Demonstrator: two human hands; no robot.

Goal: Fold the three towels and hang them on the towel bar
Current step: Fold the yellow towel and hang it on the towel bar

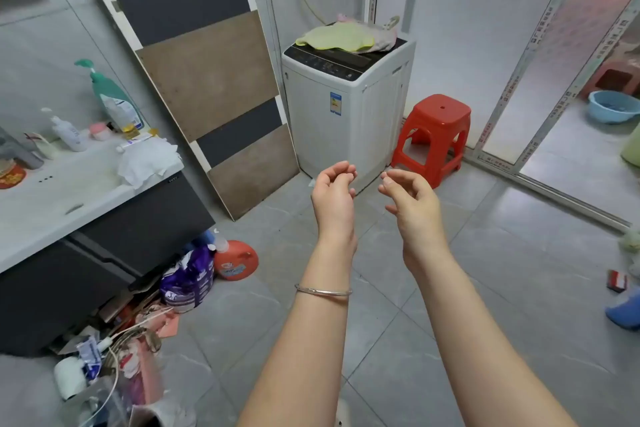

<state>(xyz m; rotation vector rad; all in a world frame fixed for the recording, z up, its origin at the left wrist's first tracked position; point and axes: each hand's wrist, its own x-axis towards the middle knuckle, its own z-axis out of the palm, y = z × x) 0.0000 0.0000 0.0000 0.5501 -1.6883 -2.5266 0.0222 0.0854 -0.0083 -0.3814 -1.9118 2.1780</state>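
Yellow-green towel (334, 36) heaped on washing machine (346, 107) lid, pinkish towel (382, 38) bunched beside it. Left hand (334, 191) and right hand (412, 198) up in front of washing machine, not touching, fingers loosely curled, gripping nothing. Red stool (433, 135) just beside washing machine.

No text reads clearly; the washing machine label (335, 103) is blurred.

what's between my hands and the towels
Head view: only bare floor and the washing machine front separate the left hand and right hand from the towels.
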